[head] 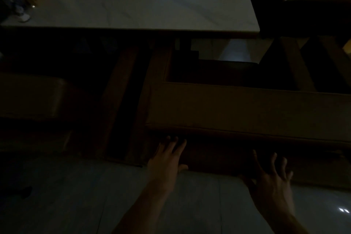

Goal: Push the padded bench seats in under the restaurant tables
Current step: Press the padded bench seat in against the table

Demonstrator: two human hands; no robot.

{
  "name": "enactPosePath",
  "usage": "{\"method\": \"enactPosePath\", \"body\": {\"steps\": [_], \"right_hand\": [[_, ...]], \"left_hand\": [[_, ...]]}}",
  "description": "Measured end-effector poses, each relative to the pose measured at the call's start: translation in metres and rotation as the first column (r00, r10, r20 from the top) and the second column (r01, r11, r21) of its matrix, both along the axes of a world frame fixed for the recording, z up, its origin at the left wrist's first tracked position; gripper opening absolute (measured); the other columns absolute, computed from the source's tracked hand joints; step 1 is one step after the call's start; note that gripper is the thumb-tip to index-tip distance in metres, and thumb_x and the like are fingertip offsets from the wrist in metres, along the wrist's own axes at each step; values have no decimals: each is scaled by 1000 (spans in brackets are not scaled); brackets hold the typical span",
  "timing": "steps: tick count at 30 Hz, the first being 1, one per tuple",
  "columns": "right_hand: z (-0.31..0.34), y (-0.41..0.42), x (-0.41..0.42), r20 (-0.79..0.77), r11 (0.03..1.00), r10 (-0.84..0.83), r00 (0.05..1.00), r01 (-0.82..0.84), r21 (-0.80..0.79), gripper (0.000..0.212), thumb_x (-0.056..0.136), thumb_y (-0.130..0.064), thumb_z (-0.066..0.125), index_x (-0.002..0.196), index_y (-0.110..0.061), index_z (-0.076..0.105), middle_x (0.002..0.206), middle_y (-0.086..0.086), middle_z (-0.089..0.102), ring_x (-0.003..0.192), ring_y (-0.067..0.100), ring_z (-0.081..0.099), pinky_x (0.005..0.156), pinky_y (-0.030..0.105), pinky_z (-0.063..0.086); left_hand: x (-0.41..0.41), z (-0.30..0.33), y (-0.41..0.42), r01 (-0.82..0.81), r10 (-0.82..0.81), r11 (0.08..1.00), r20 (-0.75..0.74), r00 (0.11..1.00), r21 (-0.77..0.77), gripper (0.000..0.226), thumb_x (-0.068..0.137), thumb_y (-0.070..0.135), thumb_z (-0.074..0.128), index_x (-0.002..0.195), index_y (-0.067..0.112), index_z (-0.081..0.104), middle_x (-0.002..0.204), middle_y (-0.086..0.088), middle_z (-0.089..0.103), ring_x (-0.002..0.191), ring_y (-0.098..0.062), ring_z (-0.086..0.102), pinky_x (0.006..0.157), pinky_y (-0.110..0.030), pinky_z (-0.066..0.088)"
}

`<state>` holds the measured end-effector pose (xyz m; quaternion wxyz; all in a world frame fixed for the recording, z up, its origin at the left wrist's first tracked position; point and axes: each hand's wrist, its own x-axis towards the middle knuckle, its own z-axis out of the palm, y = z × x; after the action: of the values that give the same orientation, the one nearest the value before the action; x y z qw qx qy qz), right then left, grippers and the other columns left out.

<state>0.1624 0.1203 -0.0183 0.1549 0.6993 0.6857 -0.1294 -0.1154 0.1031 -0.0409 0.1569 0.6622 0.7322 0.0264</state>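
Our left hand point(167, 157) and right hand point(273, 178), fingers spread, press the front of the padded bench seat point(247, 108), which lies mostly short of the marble table point(144, 0); pushing remains.

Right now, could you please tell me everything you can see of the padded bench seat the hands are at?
The padded bench seat is a long brownish cushion with a seam along its near edge, looking like leather or vinyl in the dim light. It lies level on a dark wooden base, on the near side of the pale marble-look table, not yet under it. Its right end runs out of view. The left hand rests open against the base below the near-left corner; the right hand is open close to the base, contact unclear.
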Motion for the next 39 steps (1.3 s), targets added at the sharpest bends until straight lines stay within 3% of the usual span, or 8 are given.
{"method": "enactPosePath", "body": {"steps": [4, 9, 15, 22, 26, 33, 36, 39], "right_hand": [[-6, -2, 3, -30, 1000, -13, 999, 14, 7, 84, 83, -74, 14, 155, -35, -5, 163, 22, -4, 148, 46, -7, 120, 59, 11], [-15, -5, 9, -93, 995, 10, 996, -1, 96, 80, 86, -69, 30, 155, -28, 25, 157, 31, 22, 145, 53, 12, 112, 68, 24], [-14, -2, 8, -66, 995, 49, 997, -43, 87, 87, 82, -75, 16, 157, -33, 7, 161, 27, 11, 147, 51, 4, 116, 64, 18], [-2, 2, 13, -86, 997, 78, 993, -76, 23, 84, 92, -65, 42, 156, -36, -5, 163, 22, 0, 148, 48, -1, 119, 61, 18], [8, -4, 24, -149, 996, 89, 985, -90, -5, 91, 90, -66, 47, 155, -37, -8, 164, 18, -9, 149, 45, -9, 120, 56, 16], [29, -19, 22, -286, 998, 41, 957, -51, -28, 81, 88, -62, 54, 155, -40, 14, 165, 8, 12, 151, 33, 10, 116, 46, 32], [40, -30, 24, -260, 993, 112, 959, -118, -6, 66, 83, -62, 51, 144, -44, 36, 159, 1, 28, 146, 30, 23, 109, 47, 40], [62, -47, 36, -256, 998, 56, 965, -46, 42, 64, 84, -56, 57, 143, -39, 39, 155, 1, 34, 143, 27, 30, 108, 44, 41]], "left_hand": [[1, 2, -2, -16, 17, 999, -8, 1000, 30, 77, 77, 52, 73, 146, 41, 40, 152, 9, 40, 142, -24, 33, 90, -47, 50], [3, -2, -5, -39, 38, 999, 16, 999, 36, 74, 86, 52, 62, 150, 43, 26, 158, 12, 28, 147, -20, 17, 102, -44, 44], [3, 3, -6, -37, 37, 999, -22, 999, 25, 73, 89, 53, 59, 152, 41, 23, 158, 11, 24, 147, -19, 13, 102, -43, 41], [10, 17, -3, -25, 23, 999, -60, 998, -29, 78, 87, 50, 64, 152, 36, 23, 156, 3, 28, 142, -25, 22, 103, -43, 40], [19, 28, -7, -4, -3, 996, -70, 998, -93, 89, 86, 54, 62, 155, 33, 10, 163, 1, 12, 148, -25, 9, 113, -42, 27], [32, 61, -29, 36, -40, 994, -37, 998, -105, 90, 82, 68, 58, 154, 34, 16, 162, 2, 16, 146, -24, 15, 113, -40, 25], [42, 80, -35, 56, -55, 994, 5, 998, -91, 87, 82, 71, 54, 154, 33, 20, 161, 2, 21, 145, -23, 20, 113, -39, 25], [56, 97, -40, 98, -96, 994, 47, 994, -40, 86, 82, 74, 50, 152, 32, 24, 159, 3, 26, 143, -22, 24, 114, -40, 27]]}}
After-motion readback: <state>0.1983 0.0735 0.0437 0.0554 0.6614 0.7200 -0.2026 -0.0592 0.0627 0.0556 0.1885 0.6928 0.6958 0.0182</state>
